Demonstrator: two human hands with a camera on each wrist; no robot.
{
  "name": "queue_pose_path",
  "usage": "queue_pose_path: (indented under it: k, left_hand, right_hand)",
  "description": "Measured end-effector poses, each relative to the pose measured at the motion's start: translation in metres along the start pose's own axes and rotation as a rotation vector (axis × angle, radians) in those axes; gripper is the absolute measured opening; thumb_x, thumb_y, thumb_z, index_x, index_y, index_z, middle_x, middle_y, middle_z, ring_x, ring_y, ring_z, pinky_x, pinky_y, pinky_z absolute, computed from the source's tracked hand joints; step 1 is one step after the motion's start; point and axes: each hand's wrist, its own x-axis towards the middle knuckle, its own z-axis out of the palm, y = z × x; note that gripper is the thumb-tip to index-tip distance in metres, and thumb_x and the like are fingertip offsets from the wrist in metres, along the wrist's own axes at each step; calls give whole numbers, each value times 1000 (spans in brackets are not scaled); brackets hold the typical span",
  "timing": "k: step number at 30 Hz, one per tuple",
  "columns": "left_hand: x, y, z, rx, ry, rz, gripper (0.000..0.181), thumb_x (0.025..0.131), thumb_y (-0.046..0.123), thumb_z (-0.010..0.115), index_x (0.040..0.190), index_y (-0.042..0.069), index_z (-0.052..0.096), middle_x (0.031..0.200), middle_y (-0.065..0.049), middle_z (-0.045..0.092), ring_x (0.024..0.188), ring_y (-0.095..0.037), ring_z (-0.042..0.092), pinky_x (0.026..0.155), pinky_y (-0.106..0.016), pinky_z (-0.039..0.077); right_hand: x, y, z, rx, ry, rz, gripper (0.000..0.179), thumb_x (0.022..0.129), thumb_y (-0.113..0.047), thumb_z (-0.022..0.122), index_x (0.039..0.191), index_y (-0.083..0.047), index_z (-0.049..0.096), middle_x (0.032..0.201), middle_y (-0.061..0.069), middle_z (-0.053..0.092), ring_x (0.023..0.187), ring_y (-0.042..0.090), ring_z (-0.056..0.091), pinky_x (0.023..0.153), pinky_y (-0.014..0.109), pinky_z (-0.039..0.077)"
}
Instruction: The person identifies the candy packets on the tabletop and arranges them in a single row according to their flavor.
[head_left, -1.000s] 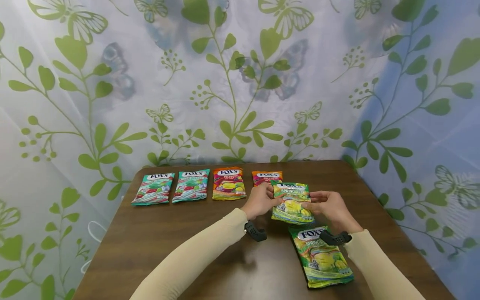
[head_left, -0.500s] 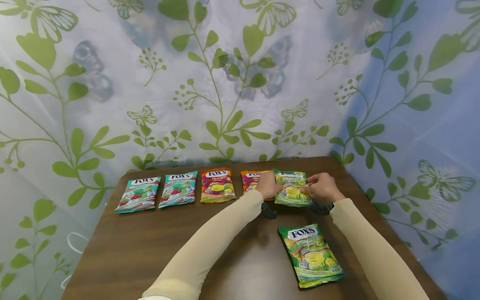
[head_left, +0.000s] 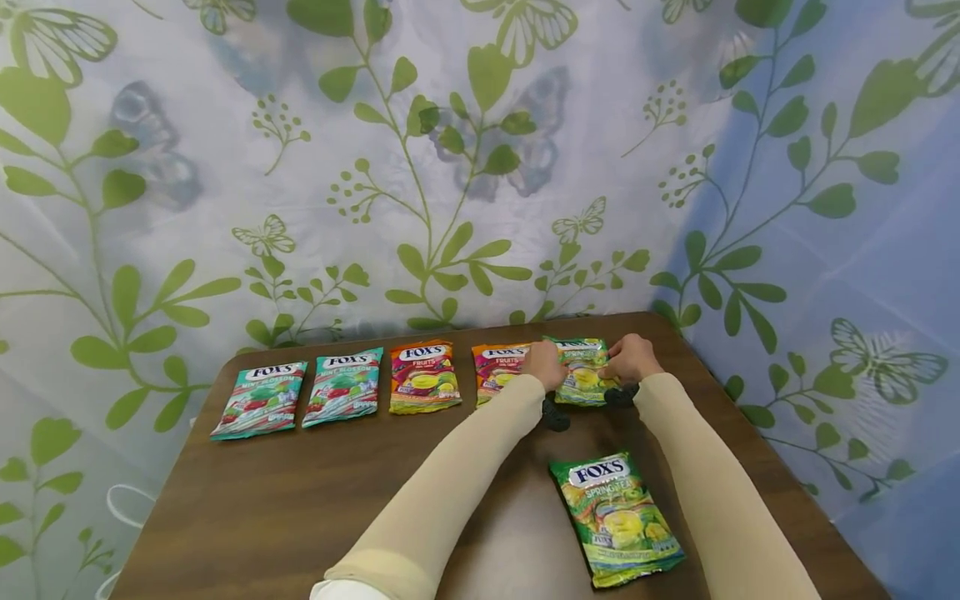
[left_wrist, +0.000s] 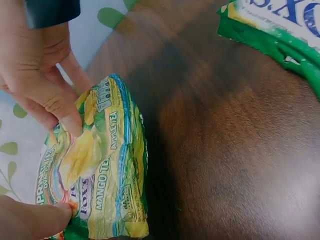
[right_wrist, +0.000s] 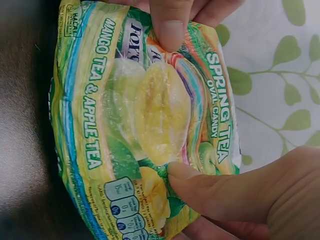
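Observation:
Both hands grip a green and yellow spring tea candy bag (head_left: 583,373) near the table's far edge, at the right end of a row of candy bags. My left hand (head_left: 546,365) pinches its left side, the thumb on the front. My right hand (head_left: 632,358) holds its right side; in the right wrist view that thumb (right_wrist: 215,187) lies on the printed front with fingers behind. A second spring tea bag (head_left: 618,521) lies face up nearer me. Just left of the left hand is an orange and purple fruits candy bag (head_left: 495,375), partly covered by that hand and sleeve.
Another fruits candy bag (head_left: 424,379) and two teal mint blossom bags (head_left: 262,400) (head_left: 345,387) continue the row leftward on the brown wooden table (head_left: 300,508). A leaf-patterned curtain (head_left: 360,208) hangs right behind the table.
The held spring tea bag has moved away from me toward the far edge, lining up beside the fruits bag. Both hands went with it. The head view has shifted, too.

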Motion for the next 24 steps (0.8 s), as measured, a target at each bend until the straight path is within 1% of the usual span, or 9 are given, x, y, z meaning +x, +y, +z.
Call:
queue_pose_path:
  k: [3, 5, 8, 12, 14, 17, 19, 21, 24]
  left_hand:
    - [0, 1, 0, -10, -2, -27, 53, 103, 25, 78, 60, 19, 49, 51, 3, 40, 47, -15, 53, 45, -30, 46]
    - [-2, 2, -1, -3, 2, -38, 51, 103, 23, 77, 60, 18, 50, 52, 2, 45, 51, -16, 58, 47, -31, 48]
    - [-5, 3, -2, 9, 4, -39, 52, 103, 22, 77, 59, 17, 51, 54, 0, 50, 56, -17, 61, 51, -33, 50]
    - [-11, 4, -6, 15, 31, -27, 54, 103, 21, 78, 58, 17, 48, 53, 0, 46, 56, -17, 60, 55, -33, 50]
    - [-14, 5, -8, -9, 36, -30, 55, 102, 19, 78, 58, 17, 46, 51, 1, 42, 54, -17, 60, 54, -33, 49]
    - [-17, 5, -9, -47, 21, -41, 54, 103, 18, 77, 59, 18, 47, 49, 1, 41, 52, -17, 57, 52, -33, 47]
    - [-18, 6, -10, -67, 12, -45, 53, 103, 17, 77, 59, 18, 48, 49, 1, 41, 50, -18, 55, 50, -33, 46]
    - [-19, 6, -10, -64, 11, -43, 51, 103, 17, 77, 59, 16, 52, 51, -1, 46, 51, -19, 57, 50, -33, 46]
    - [-20, 6, -8, -65, 18, -43, 43, 103, 17, 77, 64, 13, 61, 56, -4, 56, 54, -18, 60, 50, -33, 48]
  right_hand:
    - [5, -1, 4, 0, 8, -1, 49, 96, -4, 82, 134, 21, 63, 141, 45, 52, 103, 45, 68, 73, 41, 64]
    - [6, -1, 7, 0, 8, 3, 50, 96, -3, 82, 135, 21, 63, 142, 46, 52, 105, 46, 67, 73, 41, 64]
    - [9, 1, 10, -1, 15, 8, 49, 97, -4, 82, 136, 21, 63, 142, 45, 53, 106, 46, 67, 73, 41, 63]
    - [9, 2, 14, 4, 48, 2, 46, 98, -5, 81, 135, 19, 65, 140, 43, 57, 113, 49, 65, 78, 45, 63]
    - [9, 3, 15, 14, 62, 4, 45, 98, -5, 81, 135, 18, 66, 140, 42, 58, 117, 51, 62, 82, 47, 63]
    - [9, 5, 17, 20, 75, 5, 45, 98, -5, 81, 134, 18, 66, 138, 41, 59, 119, 52, 62, 84, 47, 63]
    - [9, 6, 18, 27, 93, 13, 46, 97, -5, 83, 133, 19, 66, 136, 40, 60, 117, 50, 63, 83, 46, 63]
    - [9, 8, 18, 28, 98, 15, 49, 96, -6, 84, 133, 19, 66, 136, 40, 61, 117, 49, 63, 85, 47, 63]
    - [10, 10, 21, 35, 106, 25, 52, 95, -7, 84, 135, 20, 64, 137, 40, 60, 120, 49, 61, 92, 51, 61]
